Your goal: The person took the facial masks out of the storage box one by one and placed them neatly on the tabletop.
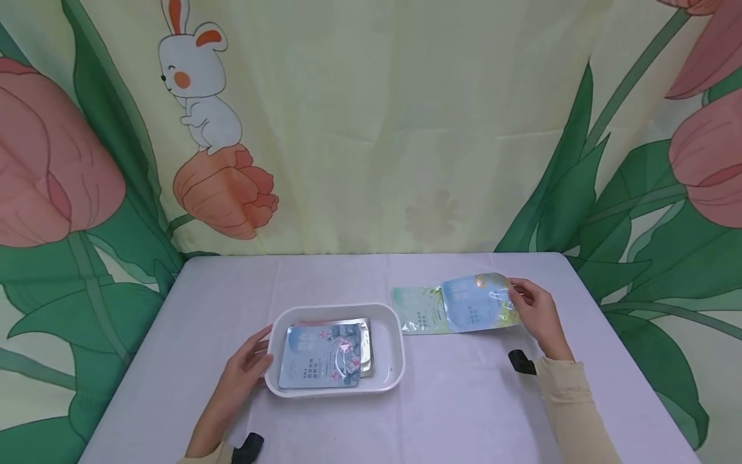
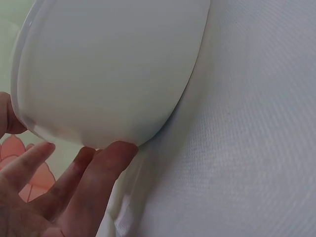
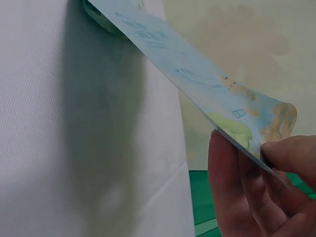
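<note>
Lifting, I judge: my right hand [image 1: 536, 316] pinches the blue packet [image 1: 472, 303] toward the desk's [image 1: 464, 412] far right corner, my left hand [image 1: 237, 374] relaxed against the tray [image 1: 384, 351]; the next move needs a steady pinch.

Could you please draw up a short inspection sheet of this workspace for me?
Surface: white tablecloth, with soft crease lines.
Job's things: white tray holding a blue-grey packet on top of a silvery one; right of the tray, a green packet partly overlapped by a light-blue packet, whose right end is raised off the cloth.
Clutter: nothing seen.
Grips: left grip touches the tray's left end; right grip pinches the light-blue packet's right end.
Cables: nothing seen.
Surroundings: pale backdrop printed with a white rabbit, pink flowers and green leaves.
</note>
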`<state>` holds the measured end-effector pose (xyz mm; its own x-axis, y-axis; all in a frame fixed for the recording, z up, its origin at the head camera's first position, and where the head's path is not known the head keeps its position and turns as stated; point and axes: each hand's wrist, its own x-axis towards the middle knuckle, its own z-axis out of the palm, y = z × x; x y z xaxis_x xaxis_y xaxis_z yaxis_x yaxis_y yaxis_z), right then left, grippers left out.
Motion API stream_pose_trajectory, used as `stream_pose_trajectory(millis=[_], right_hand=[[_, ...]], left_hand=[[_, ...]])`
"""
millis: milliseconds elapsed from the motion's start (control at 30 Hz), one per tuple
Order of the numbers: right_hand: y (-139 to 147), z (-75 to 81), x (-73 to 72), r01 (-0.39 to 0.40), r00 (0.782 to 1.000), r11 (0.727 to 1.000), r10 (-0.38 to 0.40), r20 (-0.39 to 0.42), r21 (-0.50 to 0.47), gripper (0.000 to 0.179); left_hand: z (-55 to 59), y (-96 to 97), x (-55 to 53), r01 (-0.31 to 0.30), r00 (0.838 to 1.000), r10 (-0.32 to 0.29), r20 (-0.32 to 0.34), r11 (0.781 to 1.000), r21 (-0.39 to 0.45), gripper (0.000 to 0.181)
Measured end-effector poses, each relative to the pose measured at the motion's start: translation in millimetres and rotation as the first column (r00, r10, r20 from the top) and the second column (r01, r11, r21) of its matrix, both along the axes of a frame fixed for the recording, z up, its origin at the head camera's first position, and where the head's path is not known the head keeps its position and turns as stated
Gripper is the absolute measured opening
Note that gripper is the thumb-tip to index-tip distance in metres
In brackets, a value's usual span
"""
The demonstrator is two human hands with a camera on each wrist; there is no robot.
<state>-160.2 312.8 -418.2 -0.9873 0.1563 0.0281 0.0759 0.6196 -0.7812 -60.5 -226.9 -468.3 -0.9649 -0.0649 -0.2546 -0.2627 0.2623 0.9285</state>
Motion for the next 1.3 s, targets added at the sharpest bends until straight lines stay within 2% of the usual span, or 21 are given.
stream_pose_trajectory(millis=[233,467,767,1000,1300], right_hand=[[2.2,-8.7,-7.8,0.031,0.999,0.999,-0.032,0.044,0.018,0.041],[5.9,-19.3,-13.7,0.022,0.996,0.999,-0.024,0.090,0.029,0.041],[13.3,-24.9,-17.8,0.015,0.993,0.999,-0.020,0.121,0.046,0.046],[15.7,-29.0,-17.9,-0.017,0.986,0.999,0.011,0.167,0.035,0.053],[9.9,-28.3,-13.2,0.024,0.987,1.000,-0.024,0.160,-0.001,0.056]], left_hand=[[1.9,2.0,0.1,-0.004,1.000,0.004,0.000,1.000,0.000,0.057],[1.7,1.9,2.2,-0.015,1.000,0.015,0.020,1.000,-0.017,0.056],[0.9,2.1,0.6,-0.011,1.000,0.012,0.008,1.000,-0.022,0.056],[0.1,2.3,1.0,-0.010,1.000,0.010,-0.017,1.000,-0.004,0.056],[-1.5,2.4,2.6,-0.009,1.000,0.009,-0.026,1.000,0.008,0.056]])
